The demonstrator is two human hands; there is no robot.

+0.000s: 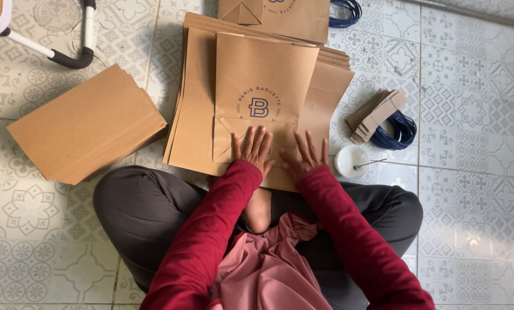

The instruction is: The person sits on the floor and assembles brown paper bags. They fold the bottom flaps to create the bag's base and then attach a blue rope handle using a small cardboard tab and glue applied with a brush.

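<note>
A flat brown paper bag [265, 74] with a round dark-blue printed mark lies on top of a stack of brown paper sheets [195, 115] on the tiled floor. Its folded bottom flap faces me. My left hand [253, 149] presses flat on that flap, fingers spread. My right hand [307, 155] lies flat beside it on the flap's right part, fingers spread too. Both arms wear red sleeves. I sit cross-legged in dark trousers.
A second stack of brown sheets [87, 126] lies to the left. To the right sit a small white dish [350, 161] with a thin stick, a bundle of brown paper strips [376, 115] and coiled blue cord [400, 131]. More bags [291, 17] lie at the top; a white tubular frame [67, 54] upper left.
</note>
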